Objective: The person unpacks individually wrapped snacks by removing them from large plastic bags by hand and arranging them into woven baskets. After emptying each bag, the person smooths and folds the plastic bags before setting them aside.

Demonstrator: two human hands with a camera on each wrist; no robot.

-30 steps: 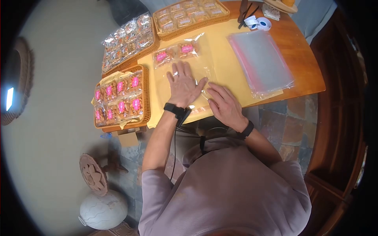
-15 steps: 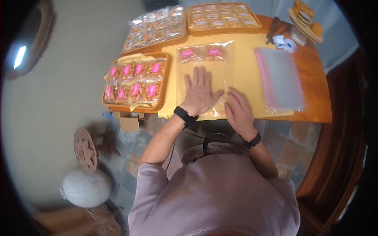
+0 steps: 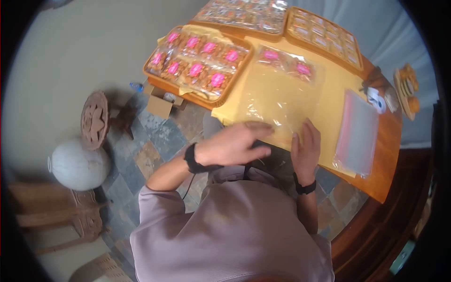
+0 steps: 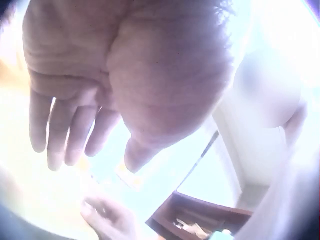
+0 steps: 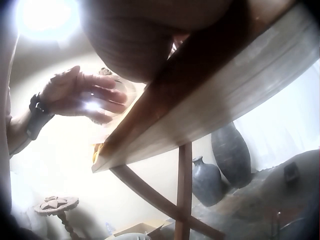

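A clear plastic bag (image 3: pixel 277 101) lies flat on the yellow cloth, its near end toward the person. Inside its far end sit two small snack packs (image 3: pixel 303 69) with pink labels. My left hand (image 3: pixel 235 143) is raised at the table's front edge, by the bag's near end, fingers extended and holding nothing; the left wrist view shows its bare palm (image 4: pixel 125 70). Over the near right corner of the bag lies my right hand (image 3: pixel 306 152), fingers fairly straight and thumb apart from them. In the right wrist view its palm mostly hides its fingers.
A wicker tray (image 3: pixel 244 63) of pink-labelled packs stands at the left. Two more filled trays, one a wicker tray (image 3: pixel 359 58), stand at the back. Right of the bag lies a stack of clear bags (image 3: pixel 359 134), with white tape rolls (image 3: pixel 376 101) and a fruit plate (image 3: pixel 404 101) beyond.
My left hand has lifted off the bag and come back toward the table's front edge. My right hand stays near the bag's corner. The head view has turned, shifting the table.
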